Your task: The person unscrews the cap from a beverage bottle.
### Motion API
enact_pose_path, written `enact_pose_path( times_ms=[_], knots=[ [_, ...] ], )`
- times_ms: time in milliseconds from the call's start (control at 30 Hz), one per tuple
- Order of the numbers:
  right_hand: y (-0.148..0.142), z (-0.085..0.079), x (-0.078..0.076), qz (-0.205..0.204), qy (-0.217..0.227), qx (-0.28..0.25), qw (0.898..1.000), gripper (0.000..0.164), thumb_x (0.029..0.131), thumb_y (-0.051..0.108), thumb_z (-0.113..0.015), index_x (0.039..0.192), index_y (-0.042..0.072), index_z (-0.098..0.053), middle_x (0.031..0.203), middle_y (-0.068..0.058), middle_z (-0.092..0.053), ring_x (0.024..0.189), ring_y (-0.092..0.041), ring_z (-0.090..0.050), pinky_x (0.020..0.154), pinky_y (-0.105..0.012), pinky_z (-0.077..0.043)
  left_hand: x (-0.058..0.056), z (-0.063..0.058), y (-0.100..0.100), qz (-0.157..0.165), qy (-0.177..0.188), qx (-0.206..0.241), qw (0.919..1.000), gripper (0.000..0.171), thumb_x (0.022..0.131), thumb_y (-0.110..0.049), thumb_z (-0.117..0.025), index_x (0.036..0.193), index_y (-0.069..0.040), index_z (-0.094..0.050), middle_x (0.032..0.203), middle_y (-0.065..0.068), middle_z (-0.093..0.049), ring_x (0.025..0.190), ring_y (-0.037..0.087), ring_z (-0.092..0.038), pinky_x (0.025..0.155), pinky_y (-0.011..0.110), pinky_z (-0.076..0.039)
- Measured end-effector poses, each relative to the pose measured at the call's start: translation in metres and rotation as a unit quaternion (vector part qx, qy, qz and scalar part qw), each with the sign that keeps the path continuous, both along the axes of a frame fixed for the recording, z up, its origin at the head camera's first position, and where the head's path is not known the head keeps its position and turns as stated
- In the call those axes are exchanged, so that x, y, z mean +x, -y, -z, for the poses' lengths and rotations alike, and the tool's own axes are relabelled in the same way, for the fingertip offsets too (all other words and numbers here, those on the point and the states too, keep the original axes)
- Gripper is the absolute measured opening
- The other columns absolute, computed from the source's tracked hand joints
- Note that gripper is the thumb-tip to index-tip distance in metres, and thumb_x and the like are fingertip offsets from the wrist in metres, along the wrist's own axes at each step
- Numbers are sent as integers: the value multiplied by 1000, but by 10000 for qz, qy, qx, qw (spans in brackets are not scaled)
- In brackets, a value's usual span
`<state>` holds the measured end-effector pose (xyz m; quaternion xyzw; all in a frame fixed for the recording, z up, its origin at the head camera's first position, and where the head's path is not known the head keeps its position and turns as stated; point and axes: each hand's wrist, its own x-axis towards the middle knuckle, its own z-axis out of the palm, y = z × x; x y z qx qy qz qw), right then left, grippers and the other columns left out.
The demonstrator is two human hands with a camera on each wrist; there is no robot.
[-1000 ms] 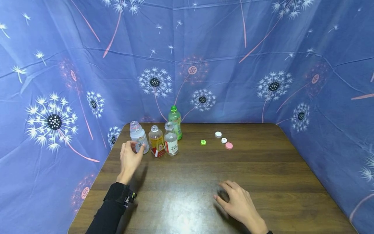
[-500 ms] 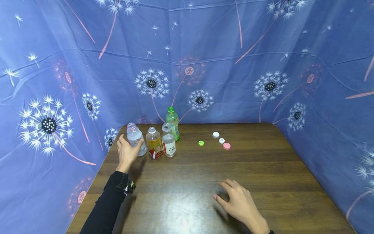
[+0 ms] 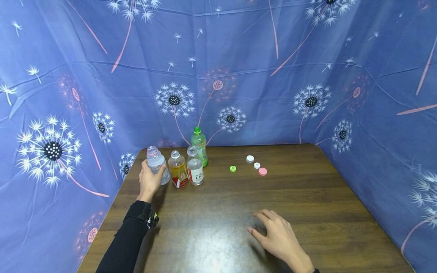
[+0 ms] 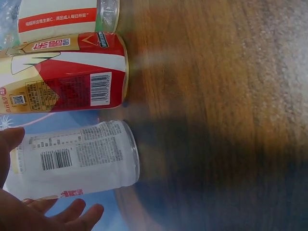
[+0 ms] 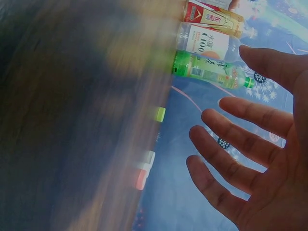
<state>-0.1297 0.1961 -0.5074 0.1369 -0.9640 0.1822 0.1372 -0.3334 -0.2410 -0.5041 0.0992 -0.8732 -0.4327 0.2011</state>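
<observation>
In the head view, my left hand [image 3: 149, 181] has its thumb and fingers on opposite sides of an uncapped, whitish plastic bottle [image 3: 156, 163], gripping it at the far left of the table. The left wrist view shows this bottle's white label [image 4: 77, 156], with the thumb above it and fingers below. Just right of it stand an uncapped bottle with a yellow and red label [image 3: 179, 171], a clear bottle [image 3: 195, 168] and a green bottle [image 3: 200, 148]. My right hand [image 3: 278, 237] hovers over the front of the table, fingers spread and holding nothing.
Loose caps lie on the wooden table [image 3: 211, 212], right of the bottles: a green cap [image 3: 233, 168], a large white cap [image 3: 250, 159], a small white cap [image 3: 257, 165] and a pink cap [image 3: 262, 171]. A blue dandelion-print cloth [image 3: 266, 94] hangs around the back and sides.
My left hand has moved from in front of the whitish bottle to around its sides, and its fingers have come against it. The right hand stays put. The head view has shifted slightly.
</observation>
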Motion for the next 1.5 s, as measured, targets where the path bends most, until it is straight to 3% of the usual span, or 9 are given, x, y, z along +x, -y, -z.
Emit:
enact_pose_path(
  times_ms=[200,367,533,900,1267,1500],
  knots=[
    [2,-2,-3,-114,-192,-56,9997,46,85,44,-86,122,19,-76,116,4,-74,110,-22,-68,89,-50,-61,5,-3,1,232,-66,-51,9997,77,99,-34,-72,154,1,-31,145,32,-48,138,51,-47,115,65,-40],
    [1,-5,-6,-171,-494,-1,9986,44,84,43,-88,118,18,-76,116,3,-74,109,-22,-69,86,-49,-62,14,-6,4,196,-129,-16,9997,77,99,-34,-72,154,1,-32,143,30,-49,137,50,-48,115,64,-40],
    [-2,-7,-8,-198,-626,37,9978,44,84,41,-88,118,16,-76,118,-1,-74,110,-24,-69,87,-50,-62,29,-11,7,208,-190,-22,9996,80,99,-35,-72,155,2,-29,144,31,-48,138,51,-47,116,65,-38],
    [-8,-14,-17,-66,-449,13,9990,45,86,44,-85,121,17,-75,120,-1,-74,109,-26,-69,83,-54,-61,65,-14,18,271,-236,-293,9989,78,98,-32,-75,153,4,-33,141,31,-50,136,51,-48,113,67,-39],
    [-15,-20,-25,-9,-479,85,9988,47,87,41,-85,124,13,-75,121,-6,-73,110,-30,-69,84,-55,-61,94,-20,-5,445,-337,-344,9979,77,95,-27,-78,152,3,-36,136,29,-53,129,51,-54,109,67,-44],
    [-19,-25,-30,170,-689,295,9970,48,87,42,-84,123,12,-75,120,-9,-73,109,-33,-69,81,-55,-61,107,-29,-30,832,-575,-419,9940,78,92,-27,-82,151,2,-39,134,28,-56,127,49,-57,107,66,-47]
  ],
)
